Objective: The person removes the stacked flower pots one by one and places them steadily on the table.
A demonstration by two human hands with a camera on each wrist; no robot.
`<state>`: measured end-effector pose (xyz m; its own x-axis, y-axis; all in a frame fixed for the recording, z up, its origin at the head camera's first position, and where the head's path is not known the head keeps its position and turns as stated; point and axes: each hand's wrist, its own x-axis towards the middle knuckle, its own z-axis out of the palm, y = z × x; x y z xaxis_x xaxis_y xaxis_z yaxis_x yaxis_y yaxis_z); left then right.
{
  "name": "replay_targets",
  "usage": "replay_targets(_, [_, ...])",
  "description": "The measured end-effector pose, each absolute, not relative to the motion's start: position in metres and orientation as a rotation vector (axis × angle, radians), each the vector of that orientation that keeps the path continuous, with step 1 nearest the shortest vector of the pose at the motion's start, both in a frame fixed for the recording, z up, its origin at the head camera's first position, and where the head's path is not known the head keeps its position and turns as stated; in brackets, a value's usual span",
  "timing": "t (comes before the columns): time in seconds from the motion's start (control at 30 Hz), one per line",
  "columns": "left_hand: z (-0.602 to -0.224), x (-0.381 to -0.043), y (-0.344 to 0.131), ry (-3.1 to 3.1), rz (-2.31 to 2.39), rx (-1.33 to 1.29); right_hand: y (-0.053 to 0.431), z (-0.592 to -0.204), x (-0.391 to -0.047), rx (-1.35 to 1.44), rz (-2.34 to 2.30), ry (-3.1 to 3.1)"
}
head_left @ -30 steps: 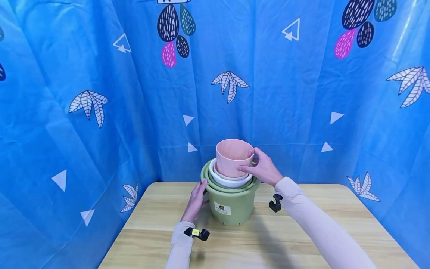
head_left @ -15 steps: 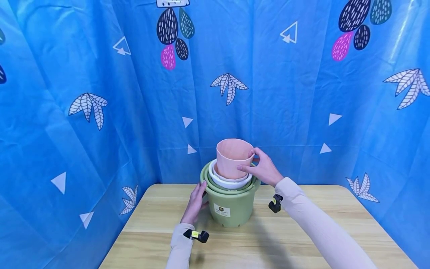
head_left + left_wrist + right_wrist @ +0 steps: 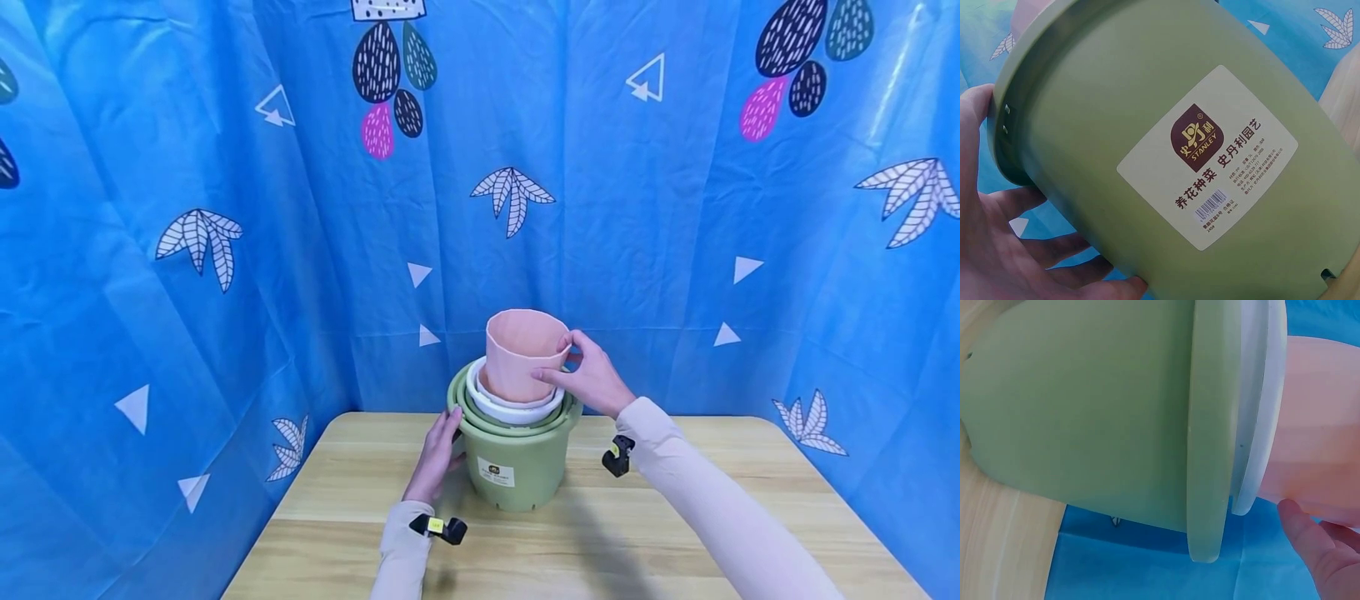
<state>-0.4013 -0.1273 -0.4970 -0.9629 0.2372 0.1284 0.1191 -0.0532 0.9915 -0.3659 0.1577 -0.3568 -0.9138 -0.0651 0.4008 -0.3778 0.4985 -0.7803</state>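
A nest of plastic flowerpots stands upright. Outermost is a green flowerpot (image 3: 528,475) with a second green rim (image 3: 468,408) inside it. A white pot (image 3: 517,413) sits within these, and a pink flowerpot (image 3: 517,372) rises from the top. My right hand (image 3: 592,375) pinches the pink pot at its right rim, thumb on the outer wall and fingertips over the edge. My left hand (image 3: 435,458) holds the green pot's left side, one finger at the rim and the others along the wall. The left wrist view shows the pot's printed label (image 3: 1207,156).
The pots stand on a light wooden table (image 3: 352,483) near its back edge. A blue patterned curtain (image 3: 600,208) hangs behind and on both sides. Black camera mounts sit on both wrists, over pale sleeves (image 3: 720,500).
The head view has tilted slightly, so the curtain's pattern sits a little lower. Both hands keep their places on the pots, and the pink pot has barely shifted to the right.
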Motion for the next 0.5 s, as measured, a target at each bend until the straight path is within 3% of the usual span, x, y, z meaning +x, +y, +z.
replay_targets(0.5, [-0.498, -0.4044, -0.1278, 2.113, 2.177, 0.389, 0.1592, -0.3478, -0.3638, 0.36, 1.386, -2.417])
